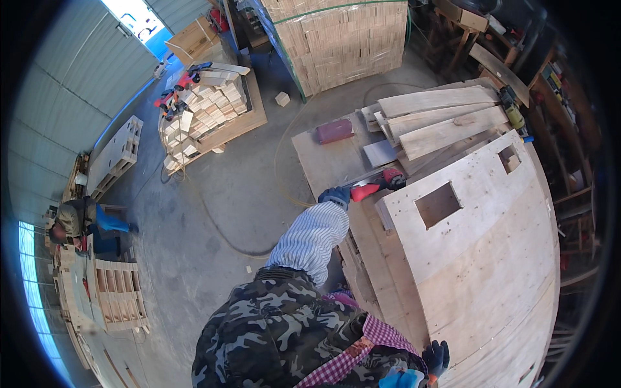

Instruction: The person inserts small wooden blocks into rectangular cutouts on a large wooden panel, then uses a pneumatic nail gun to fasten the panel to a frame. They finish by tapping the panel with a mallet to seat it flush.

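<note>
My left hand, in a dark blue glove, reaches out over the bench and closes on the near end of a red and black nail gun. The tool lies on its side among boards; the fingers' far side is hidden. Down at the lower right, my right hand, also in a dark glove, is at the edge of a large plywood panel with its fingers apart and nothing in them. Rectangular openings are cut through this raised panel. A dark red block-shaped thing sits on the sheet beyond the nail gun.
Loose planks are piled behind the panel, with a green power tool beside them. An air hose curves across the floor. Stacked wood blocks sit on a pallet at far left. Another person works at the left.
</note>
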`<state>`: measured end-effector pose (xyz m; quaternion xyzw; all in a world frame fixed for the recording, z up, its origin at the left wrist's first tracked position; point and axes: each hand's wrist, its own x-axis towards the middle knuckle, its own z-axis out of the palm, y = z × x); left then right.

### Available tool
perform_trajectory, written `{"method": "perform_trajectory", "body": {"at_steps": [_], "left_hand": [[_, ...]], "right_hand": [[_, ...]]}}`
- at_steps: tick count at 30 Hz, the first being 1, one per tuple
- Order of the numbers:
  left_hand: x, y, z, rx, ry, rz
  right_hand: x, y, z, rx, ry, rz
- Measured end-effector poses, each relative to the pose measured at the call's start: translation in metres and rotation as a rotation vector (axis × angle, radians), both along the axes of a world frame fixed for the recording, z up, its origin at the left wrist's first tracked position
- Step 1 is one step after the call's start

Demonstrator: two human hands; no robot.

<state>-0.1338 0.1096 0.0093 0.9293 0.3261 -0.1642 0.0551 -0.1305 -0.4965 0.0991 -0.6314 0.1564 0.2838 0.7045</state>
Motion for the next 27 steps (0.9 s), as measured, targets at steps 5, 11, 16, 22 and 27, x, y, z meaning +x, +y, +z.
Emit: {"method": "perform_trajectory", "body": {"at_steps": [5,11,16,22,27], "left_hand": [[-0.013,-0.013,0.012,0.057,-0.284,0.046],[-0.054,-0.066,0.012,-0.005,-0.687,-0.018],[-0.101,-0.136,0.020,-0.167,-0.691,-0.113],[-0.136,-0.215,0.057,-0.391,-0.177,-0.044],[-0.114,-0.285,0.074,-0.352,-0.417,-0.458]], "right_hand": [[0.005,0.043,-0.007,-0.054,0.059,-0.088],[-0.013,0.107,0.030,-0.053,0.103,-0.017],[-0.048,0.118,0.054,-0.073,0.059,-0.033],[-0.095,0.071,0.068,-0.047,-0.044,-0.051],[-0.203,-0.028,0.054,-0.148,-0.037,-0.431]]}}
